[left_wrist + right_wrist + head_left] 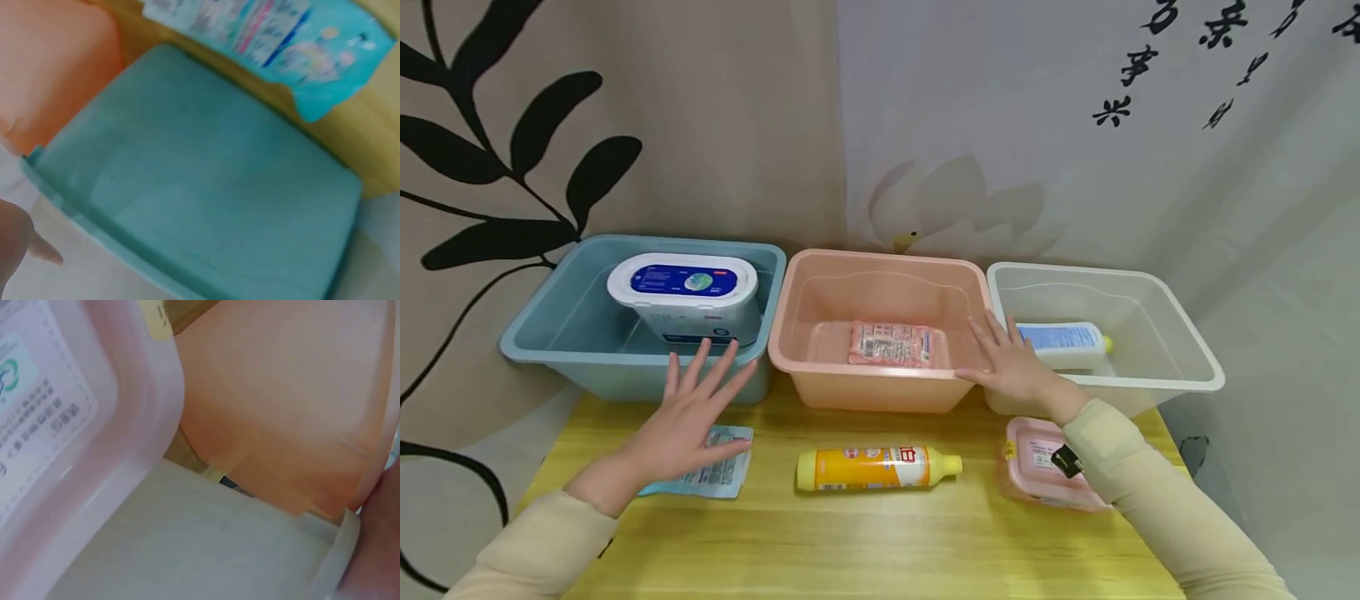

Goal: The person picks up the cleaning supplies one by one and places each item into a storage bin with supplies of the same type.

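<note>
My left hand (681,429), fingers spread, hovers in front of the blue bin (557,358), holding nothing. Below it, a light-blue packet (730,479) lies on the table, partly hidden by the hand. My right hand (1018,367) has its fingers extended over the adjoining rims of the peach bin (880,392) and the white bin (1165,386); whether it touches them I cannot tell. Under the right forearm sits a pink lidded box (1033,454). A yellow bottle (872,468) lies on its side between the two arms.
Inside the blue bin stands a white lidded tub (700,312). A pink packet (891,344) lies in the peach bin, and a white bottle (1063,343) with a blue label lies in the white bin. Behind the wooden table (865,550) hangs a printed curtain (715,125).
</note>
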A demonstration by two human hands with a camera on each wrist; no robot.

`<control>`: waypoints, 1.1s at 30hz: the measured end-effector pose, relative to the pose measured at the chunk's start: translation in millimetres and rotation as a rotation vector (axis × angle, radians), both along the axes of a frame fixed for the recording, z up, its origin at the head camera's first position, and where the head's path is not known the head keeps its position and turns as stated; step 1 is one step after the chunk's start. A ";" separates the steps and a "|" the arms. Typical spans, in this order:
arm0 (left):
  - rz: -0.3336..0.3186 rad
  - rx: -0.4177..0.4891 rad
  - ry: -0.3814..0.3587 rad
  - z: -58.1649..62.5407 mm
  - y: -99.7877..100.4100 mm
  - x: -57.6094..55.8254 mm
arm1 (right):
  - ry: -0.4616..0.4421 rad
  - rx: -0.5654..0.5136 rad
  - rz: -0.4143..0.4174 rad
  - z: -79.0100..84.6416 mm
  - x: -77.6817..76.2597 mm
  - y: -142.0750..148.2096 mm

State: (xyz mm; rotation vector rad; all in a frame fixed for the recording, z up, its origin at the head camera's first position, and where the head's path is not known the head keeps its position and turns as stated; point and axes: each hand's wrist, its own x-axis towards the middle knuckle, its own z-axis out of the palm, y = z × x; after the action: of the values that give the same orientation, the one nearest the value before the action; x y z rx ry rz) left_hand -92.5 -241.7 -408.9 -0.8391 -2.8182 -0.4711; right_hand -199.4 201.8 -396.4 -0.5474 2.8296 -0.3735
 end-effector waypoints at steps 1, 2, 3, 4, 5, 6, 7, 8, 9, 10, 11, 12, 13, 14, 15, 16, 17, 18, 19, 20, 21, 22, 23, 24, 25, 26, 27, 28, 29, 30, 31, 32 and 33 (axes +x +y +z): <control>0.001 0.005 0.009 -2.4 -1.8 1.7 | 0.002 0.003 0.000 0.0 0.1 0.2; 0.001 0.009 0.018 -4.8 -3.3 3.1 | 0.003 0.003 0.003 0.1 0.0 0.2; -0.002 0.015 0.024 -7.0 -4.6 4.4 | 0.003 0.002 0.005 0.4 0.1 0.2; -0.005 0.019 0.031 -8.9 -5.3 5.3 | 0.003 0.000 0.007 0.8 0.1 0.5; -0.008 0.023 0.034 -10.8 -6.1 5.9 | 0.003 -0.002 0.008 1.1 0.1 0.8; -0.008 0.028 0.037 -12.5 -6.7 6.6 | 0.005 -0.001 0.009 1.5 0.2 1.1; -0.008 0.031 0.038 -14.3 -7.1 6.9 | 0.006 0.000 0.011 1.8 0.2 1.3; -0.007 0.031 0.039 -15.6 -7.3 7.2 | 0.007 -0.001 0.012 2.0 0.2 1.5; -0.004 0.029 0.040 -17.2 -7.8 7.4 | 0.007 -0.003 0.012 2.1 0.2 1.6; 0.001 0.026 0.040 -18.8 -8.5 7.7 | 0.006 -0.003 0.012 2.1 0.1 1.8; 0.008 0.019 0.039 -20.3 -9.4 8.2 | 0.005 -0.001 0.011 1.9 0.0 1.8; 0.015 0.013 0.038 -21.9 -10.4 8.7 | 0.005 0.003 0.011 1.8 -0.1 1.7; 0.019 0.005 0.038 -23.7 -11.5 9.4 | 0.004 0.004 0.011 1.5 -0.2 1.6; 0.024 -0.005 0.038 -25.7 -12.8 10.4 | 0.004 0.008 0.011 1.2 -0.4 1.4; 0.028 -0.014 0.036 -27.9 -14.1 11.5 | 0.005 0.010 0.010 0.5 -0.6 1.4; 0.030 -0.018 0.035 -30.2 -15.5 12.8 | 0.007 0.014 0.010 -0.2 -0.8 1.4; 0.034 -0.024 0.032 -32.4 -16.8 14.3 | 0.012 0.012 0.012 -0.7 -0.7 1.2; 0.036 -0.025 0.027 -35.0 -18.3 15.8 | 0.015 0.010 0.013 -1.2 -0.6 1.0; 0.038 -0.025 0.021 -37.4 -19.4 17.2 | 0.021 0.005 0.014 -2.0 -0.5 1.2; 0.041 -0.023 0.012 -39.5 -20.4 18.7 | 0.029 -0.002 0.012 -2.5 0.0 1.3; 0.044 -0.018 -0.002 -41.6 -21.2 20.1 | 0.036 -0.007 0.014 -3.4 0.0 1.8; 0.048 -0.013 -0.018 -43.7 -22.2 21.6 | 0.038 -0.005 0.014 -3.7 0.0 2.0; 0.051 -0.010 -0.031 -46.0 -23.2 22.9 | 0.042 -0.007 0.015 -3.8 0.1 1.9; 0.056 -0.007 -0.045 -48.5 -24.1 24.1 | 0.040 -0.002 0.013 -3.7 -0.2 1.9; 0.061 -0.010 -0.056 -50.8 -24.7 25.3 | 0.039 0.006 0.012 -3.6 -0.5 2.0; 0.067 -0.008 -0.071 -53.1 -25.6 26.6 | 0.036 0.013 0.010 -3.3 -0.8 1.8; 0.073 -0.009 -0.084 -55.8 -26.4 27.7 | 0.028 0.020 0.012 -3.2 -1.4 1.8; 0.078 -0.009 -0.093 -58.4 -27.3 28.7 | 0.021 0.024 0.010 -2.8 -1.4 1.6; 0.084 -0.011 -0.099 -61.2 -28.2 29.4 | 0.018 0.023 0.010 -2.7 -1.4 1.5; 0.092 -0.013 -0.109 -63.7 -29.1 30.2 | 0.013 0.024 0.009 -2.6 -1.5 1.7; 0.096 -0.012 -0.117 -66.0 -30.2 31.0 | 0.012 0.022 0.009 -2.5 -1.4 1.8; 0.098 -0.004 -0.121 -68.2 -31.5 31.5 | 0.011 0.019 0.009 -2.4 -1.3 1.8; 0.101 -0.001 -0.122 -70.4 -32.7 31.8 | 0.009 0.016 0.009 -2.3 -1.2 2.0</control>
State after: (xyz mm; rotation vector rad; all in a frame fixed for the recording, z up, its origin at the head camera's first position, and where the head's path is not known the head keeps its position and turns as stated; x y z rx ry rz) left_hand -60.8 -274.4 -479.3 -0.6865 -2.9543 -0.5225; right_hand -200.5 203.9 -398.7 -0.5591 2.8357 -0.3470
